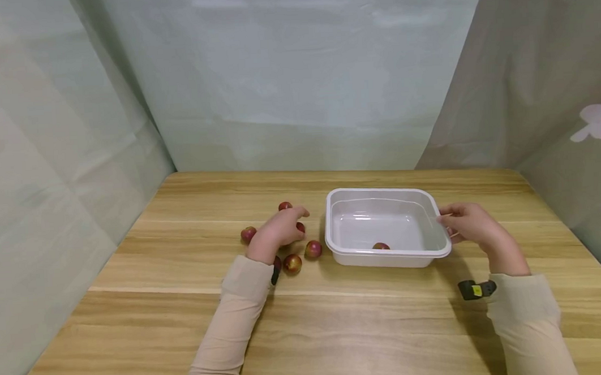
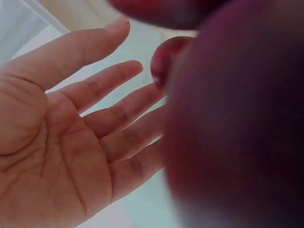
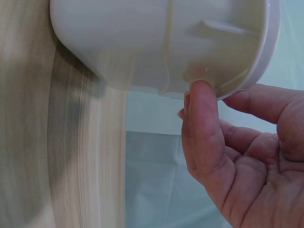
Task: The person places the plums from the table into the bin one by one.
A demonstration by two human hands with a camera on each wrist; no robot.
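Wooden surface (image 1: 338, 321) bearing a white tray (image 1: 388, 256), which stands right of centre with one red fruit (image 1: 380, 245) inside. Right hand (image 1: 468, 224), fingers relaxed, touches the tray's right rim. Left hand (image 1: 277, 229), fingers spread and holding nothing, hovers over the loose red fruits (image 1: 292, 263) left of the tray; whether it touches one is unclear.
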